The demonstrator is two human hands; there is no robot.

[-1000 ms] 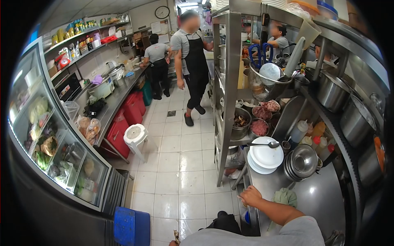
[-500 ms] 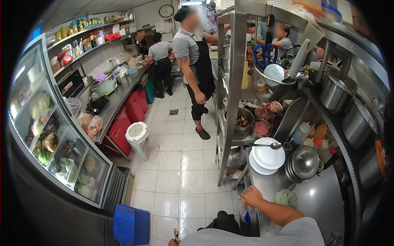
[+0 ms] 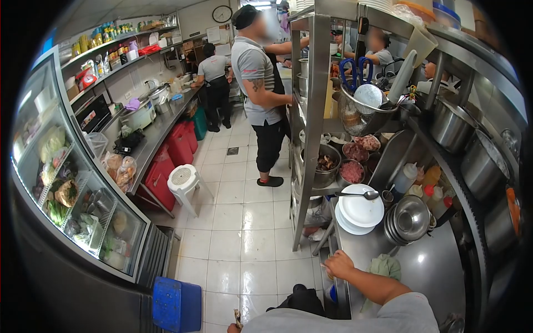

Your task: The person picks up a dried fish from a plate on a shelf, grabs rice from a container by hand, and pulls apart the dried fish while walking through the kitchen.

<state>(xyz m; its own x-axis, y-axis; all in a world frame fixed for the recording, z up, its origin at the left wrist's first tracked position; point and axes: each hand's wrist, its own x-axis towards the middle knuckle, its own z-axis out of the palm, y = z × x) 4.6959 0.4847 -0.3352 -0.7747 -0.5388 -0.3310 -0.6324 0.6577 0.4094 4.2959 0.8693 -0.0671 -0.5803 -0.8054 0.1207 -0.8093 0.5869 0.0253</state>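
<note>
My right hand [image 3: 340, 265] is at the front edge of the steel table [image 3: 433, 277], fingers curled together; what they hold, if anything, is hidden. Only a little of my left hand [image 3: 234, 328] shows at the bottom of the view. It is closed around a small, thin, brown-and-pale piece [image 3: 238, 318] that I cannot make out. Beyond my right hand, stacked white plates [image 3: 355, 213] carry a metal spoon [image 3: 363, 194]. Nested steel bowls [image 3: 412, 219] stand beside them. A crumpled green cloth [image 3: 386, 267] lies by my right forearm.
A blue bin [image 3: 177, 304] and white stool [image 3: 182, 177] stand on the tiled floor. The glass-door fridge [image 3: 83, 194] lines the left side. A co-worker [image 3: 260, 89] stands by the steel rack [image 3: 313, 111]; another person [image 3: 214, 75] is at the far counter. Bowls of meat [image 3: 351, 171] sit right.
The nearby co-worker has turned toward the rack, and the lowered arm has come up to it. The person at the far counter has shifted slightly. My hands have stayed nearly in place.
</note>
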